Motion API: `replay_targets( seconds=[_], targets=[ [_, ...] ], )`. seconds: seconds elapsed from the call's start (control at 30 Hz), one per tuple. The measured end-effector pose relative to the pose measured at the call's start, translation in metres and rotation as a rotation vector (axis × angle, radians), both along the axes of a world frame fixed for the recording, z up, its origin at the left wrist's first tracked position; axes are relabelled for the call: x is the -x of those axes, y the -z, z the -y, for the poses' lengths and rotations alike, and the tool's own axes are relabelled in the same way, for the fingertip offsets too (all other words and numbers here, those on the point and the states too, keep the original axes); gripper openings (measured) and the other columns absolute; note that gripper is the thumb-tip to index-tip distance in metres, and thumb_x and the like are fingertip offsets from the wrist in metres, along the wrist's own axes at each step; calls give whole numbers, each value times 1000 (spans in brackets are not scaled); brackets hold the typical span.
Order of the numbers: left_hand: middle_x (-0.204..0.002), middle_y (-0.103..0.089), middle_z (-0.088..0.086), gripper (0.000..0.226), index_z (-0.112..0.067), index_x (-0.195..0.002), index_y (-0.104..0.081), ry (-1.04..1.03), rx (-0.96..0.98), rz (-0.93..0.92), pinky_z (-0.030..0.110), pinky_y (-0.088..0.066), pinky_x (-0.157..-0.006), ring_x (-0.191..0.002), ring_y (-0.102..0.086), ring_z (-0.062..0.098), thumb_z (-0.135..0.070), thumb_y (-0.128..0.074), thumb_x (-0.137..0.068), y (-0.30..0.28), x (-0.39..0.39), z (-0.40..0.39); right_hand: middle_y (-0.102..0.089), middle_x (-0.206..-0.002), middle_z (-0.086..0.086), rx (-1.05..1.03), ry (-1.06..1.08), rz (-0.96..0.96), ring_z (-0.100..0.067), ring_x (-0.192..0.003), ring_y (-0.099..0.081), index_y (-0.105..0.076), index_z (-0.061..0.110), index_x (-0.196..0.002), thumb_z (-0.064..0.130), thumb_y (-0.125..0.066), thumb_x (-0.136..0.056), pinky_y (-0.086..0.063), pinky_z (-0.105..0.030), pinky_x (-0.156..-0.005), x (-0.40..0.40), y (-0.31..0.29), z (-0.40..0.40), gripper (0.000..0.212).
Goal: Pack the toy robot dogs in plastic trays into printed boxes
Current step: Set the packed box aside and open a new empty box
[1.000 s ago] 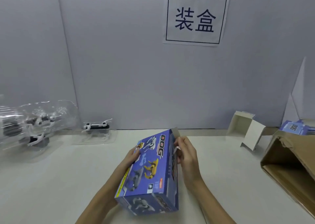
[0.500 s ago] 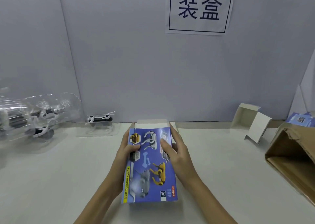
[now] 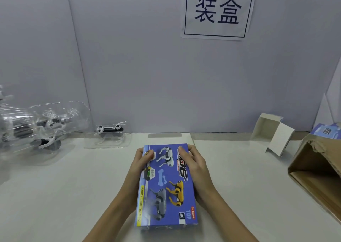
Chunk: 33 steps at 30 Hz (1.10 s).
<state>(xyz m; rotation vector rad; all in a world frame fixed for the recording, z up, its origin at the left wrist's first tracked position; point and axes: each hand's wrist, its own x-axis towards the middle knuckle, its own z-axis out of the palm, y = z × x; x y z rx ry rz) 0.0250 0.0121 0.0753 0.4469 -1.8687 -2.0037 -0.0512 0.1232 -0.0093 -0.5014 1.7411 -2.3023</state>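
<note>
printed box (image 3: 166,184) lies flat on the white table (image 3: 73,195), picture side up, lengthways away from the person and right in front of them, between both hands. a second ago it was tilted up on one long edge, with the far end flap still sticking up and the right hand working at that end; half a second ago it had come down flat, but pale flaps still showed past the far end. now no flap shows there and the far edge looks square, so that end seems to be closed. the left hand (image 3: 142,160) grips the left far corner, its thumb curled over onto the printed face and the other fingers hidden down the side. the right hand (image 3: 193,162) does the same at the right far corner, thumb curled over the top by the big lettering, fingers wrapped down the side wall. whether a toy is inside cannot be told, since the box is shut on top. to my mind this box is either finished or needs only its near end checked, and that end is blurred. more work waits: a toy robot dog in a clear tray (image 3: 108,134) sits by the back wall to the left, a heap of further trays (image 3: 36,129) lies at the far left, and an open empty box (image 3: 273,134) stands at the right near a brown carton (image 3: 317,177).
</note>
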Motion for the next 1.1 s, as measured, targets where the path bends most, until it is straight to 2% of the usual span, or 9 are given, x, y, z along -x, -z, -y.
replay_targets(
  seconds=[0.13,0.37,0.47,0.53,0.6,0.7,0.9,1.0,1.1],
  targets=[
    [-47,-43,13,34,-4,-76,-41,11,-52,2,10,-39,-41,-31,-48,-2,12,-35,-105,16,-3,11,-73,-114,-15,-17,71,-11,-35,-96,-76,-61,16,-110,45,-74,-92,-61,-44,-81,0,0,-1,37],
    [-86,-53,2,29,-7,-124,-44,-32,-29,-101,8,-41,-49,-41,-55,-5,13,-39,-104,22,-2,14,-69,-114,-21,-32,34,-32,-36,-95,-76,-53,34,-132,35,-65,-99,-64,-40,-78,1,-2,-3,35],
    [-64,-49,6,45,-5,-82,-48,51,16,-32,12,-42,-55,-41,-54,-3,-39,-43,-110,10,-4,7,-75,-101,-16,12,-67,71,-30,-88,-77,-53,11,-114,50,-64,-89,-62,-32,-71,-3,-4,-2,47],
    [-80,-61,13,76,6,-100,-58,163,-143,8,17,-45,-56,-47,-59,4,-64,-30,-103,7,-9,3,-74,-102,-20,2,-117,150,-28,-86,-77,-51,6,-113,60,-59,-91,-62,-32,-73,-4,-4,-1,59],
    [-86,-71,20,52,5,-129,-54,159,-153,6,13,-45,-53,-38,-57,0,-32,-21,-113,5,-8,3,-72,-104,-25,-45,-143,180,-29,-85,-76,-53,4,-111,62,-56,-96,-62,-34,-74,-3,-3,-1,60],
    [-31,-46,3,42,-15,-90,-56,117,-79,44,14,-39,-48,-23,-43,0,-4,-22,-112,5,6,9,-71,-89,-14,-70,-109,146,-25,-78,-71,-57,12,-101,42,-62,-99,-56,-32,-70,1,-1,-1,30],
    [-72,-35,10,46,-12,-71,-39,-26,25,-20,10,-37,-50,-38,-47,3,-46,-45,-103,16,9,13,-77,-94,-15,-12,-5,153,-30,-79,-77,-50,16,-113,50,-70,-91,-60,-35,-67,3,-1,0,46],
    [-67,-60,9,9,-5,-105,-44,76,-32,-26,10,-42,-50,-48,-59,5,-9,-53,-105,40,-2,28,-69,-119,-21,44,187,125,-42,-98,-74,-40,20,-122,48,-74,-89,-59,-48,-82,5,-3,0,55],
    [-77,-71,-4,25,-1,-127,-48,154,45,-48,10,-46,-53,-55,-66,-3,7,-48,-103,52,13,41,-67,-121,-22,69,164,53,-41,-97,-74,-41,26,-119,49,-74,-89,-57,-49,-83,4,-5,-4,50]
  ],
)
